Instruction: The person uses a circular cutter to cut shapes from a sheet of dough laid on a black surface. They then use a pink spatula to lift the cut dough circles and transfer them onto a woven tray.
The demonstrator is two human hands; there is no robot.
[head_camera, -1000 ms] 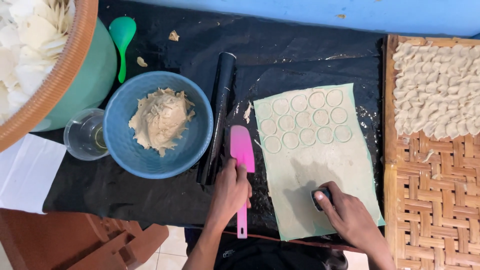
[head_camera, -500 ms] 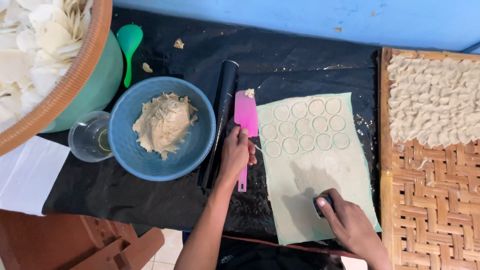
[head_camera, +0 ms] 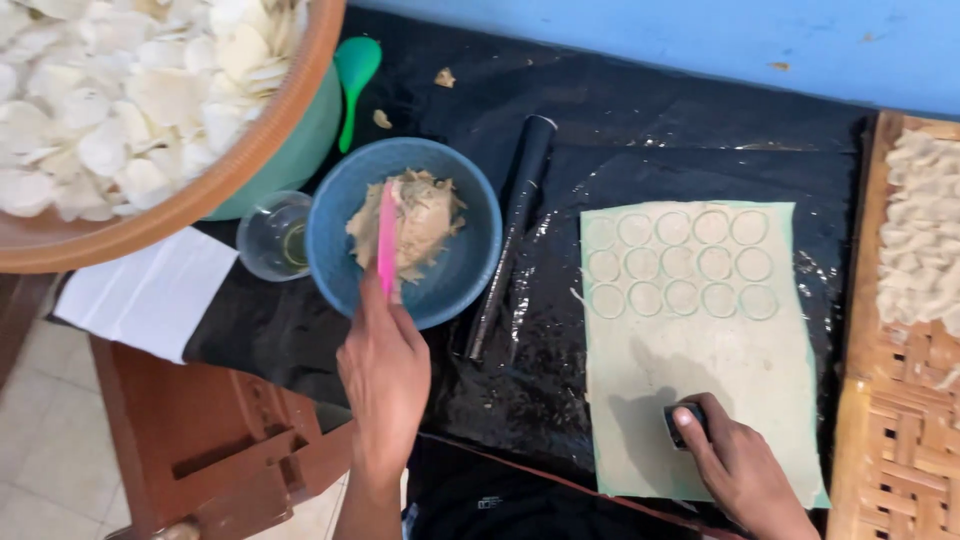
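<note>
Three rows of circles are already cut in the dough sheet [head_camera: 700, 340]; the lower half is left uncut. Pink spatula [head_camera: 386, 238] is gripped by left hand [head_camera: 385, 375] over blue bowl [head_camera: 460, 270]; round cutter [head_camera: 690, 425] is clasped by right hand [head_camera: 745, 470] on the sheet.

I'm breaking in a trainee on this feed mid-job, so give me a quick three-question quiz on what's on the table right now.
1. True or false: the left hand holds the pink spatula over the blue bowl of filling.
2. What does the right hand press on the dough sheet? A. black rolling pin B. small dark round cutter C. green spoon
3. Fill in: the black rolling pin lies between the blue bowl and the ____.

Key: 1 true; 2 B, the cutter; 3 dough sheet.
</note>
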